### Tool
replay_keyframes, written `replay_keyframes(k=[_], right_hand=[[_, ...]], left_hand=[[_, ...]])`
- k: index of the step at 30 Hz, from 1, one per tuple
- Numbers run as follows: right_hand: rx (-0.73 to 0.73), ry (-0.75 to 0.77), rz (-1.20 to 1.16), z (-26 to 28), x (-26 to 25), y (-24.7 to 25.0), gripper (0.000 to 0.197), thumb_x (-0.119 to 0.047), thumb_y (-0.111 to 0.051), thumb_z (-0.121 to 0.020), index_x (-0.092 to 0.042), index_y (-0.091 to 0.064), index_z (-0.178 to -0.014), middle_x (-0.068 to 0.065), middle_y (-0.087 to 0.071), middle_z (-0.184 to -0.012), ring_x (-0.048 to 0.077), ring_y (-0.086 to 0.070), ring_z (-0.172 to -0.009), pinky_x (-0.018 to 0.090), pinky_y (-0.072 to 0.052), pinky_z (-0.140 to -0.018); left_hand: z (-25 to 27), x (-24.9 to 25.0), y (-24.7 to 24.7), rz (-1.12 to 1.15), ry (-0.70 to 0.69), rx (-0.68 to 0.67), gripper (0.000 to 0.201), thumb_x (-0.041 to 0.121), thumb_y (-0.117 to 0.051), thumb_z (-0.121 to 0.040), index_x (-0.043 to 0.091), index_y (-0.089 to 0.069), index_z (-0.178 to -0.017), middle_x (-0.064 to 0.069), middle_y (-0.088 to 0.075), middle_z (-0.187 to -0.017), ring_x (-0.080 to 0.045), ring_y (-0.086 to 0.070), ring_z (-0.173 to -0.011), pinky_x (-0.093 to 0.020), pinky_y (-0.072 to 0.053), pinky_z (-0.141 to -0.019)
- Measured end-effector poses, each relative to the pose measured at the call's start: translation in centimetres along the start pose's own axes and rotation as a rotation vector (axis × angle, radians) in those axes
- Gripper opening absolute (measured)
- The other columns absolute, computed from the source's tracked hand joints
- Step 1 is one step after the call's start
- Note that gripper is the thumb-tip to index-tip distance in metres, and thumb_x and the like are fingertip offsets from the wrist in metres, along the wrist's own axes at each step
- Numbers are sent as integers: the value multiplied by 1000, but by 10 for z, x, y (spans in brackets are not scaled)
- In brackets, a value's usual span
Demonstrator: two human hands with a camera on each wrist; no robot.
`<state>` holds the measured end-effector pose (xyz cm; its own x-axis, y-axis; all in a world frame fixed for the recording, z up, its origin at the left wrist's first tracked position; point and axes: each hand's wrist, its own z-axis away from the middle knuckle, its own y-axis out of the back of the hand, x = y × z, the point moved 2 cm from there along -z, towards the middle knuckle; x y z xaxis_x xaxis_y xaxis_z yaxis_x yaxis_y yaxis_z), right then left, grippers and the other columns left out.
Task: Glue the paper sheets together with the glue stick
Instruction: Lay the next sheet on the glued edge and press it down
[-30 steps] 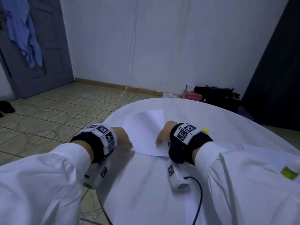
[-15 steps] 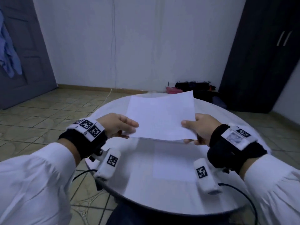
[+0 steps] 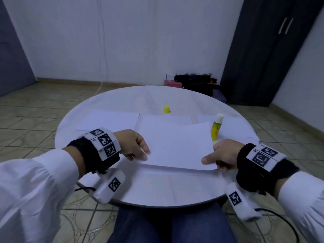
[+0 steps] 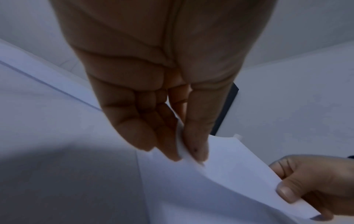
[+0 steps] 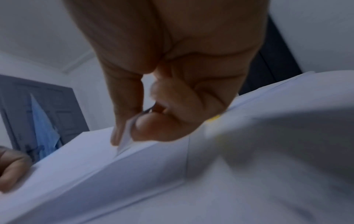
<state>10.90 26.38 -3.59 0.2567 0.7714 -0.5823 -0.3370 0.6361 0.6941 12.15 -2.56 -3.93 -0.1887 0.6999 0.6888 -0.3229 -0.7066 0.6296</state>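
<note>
Above the worktop (image 3: 98, 109), both hands (image 3: 135, 144) (image 3: 221, 156) pinch 1 paper sheet (image 3: 175, 146) by its near corners. Risk: skewed landing on the lower sheet (image 3: 157, 183), from uneven lowering.

Held sheet (image 3: 175, 146) thin matt white paper; desk (image 3: 157, 188) smooth, slight sheen; glue stick (image 3: 217, 127) glossy plastic; floor (image 3: 31, 109) glazed tile.

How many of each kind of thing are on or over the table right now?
Paper sheets: 4 (held sheet, left sheet, middle sheet, right sheet)
Glue stick: 1
Yellow cap: 1
Total: 6
</note>
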Motion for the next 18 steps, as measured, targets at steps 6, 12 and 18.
replay_keyframes(k=[6,12,18], right_hand=[[-82,-31,218,-14,-3,-9,28,-29,-78,-76,-4,-67,-81,5,-64,-53,18,-46,-45,24,-36,-45],[-101,-47,203,-19,-1,-11,27,-24,-76,-78,-1,-64,-84,8,-62,-53,20,-44,-46,26,-37,-50],[-122,-50,148,-24,3,-12,21,-14,-75,-79,1,-61,-78,13,-58,-52,23,-43,-47,28,-36,-50]], left_hand=[[-8,-10,-10,-73,32,-35,19,6,-82,-71,19,-69,-72,8,-60,-53,-13,-56,-56,-17,-50,-54],[-9,-10,-16,-121,25,-55,18,7,-81,-73,18,-67,-77,8,-60,-56,-4,-57,-45,-13,-47,-50],[-9,-11,-16,-164,34,-58,19,14,-83,-72,22,-66,-76,11,-60,-51,-3,-55,-46,-9,-43,-48]])
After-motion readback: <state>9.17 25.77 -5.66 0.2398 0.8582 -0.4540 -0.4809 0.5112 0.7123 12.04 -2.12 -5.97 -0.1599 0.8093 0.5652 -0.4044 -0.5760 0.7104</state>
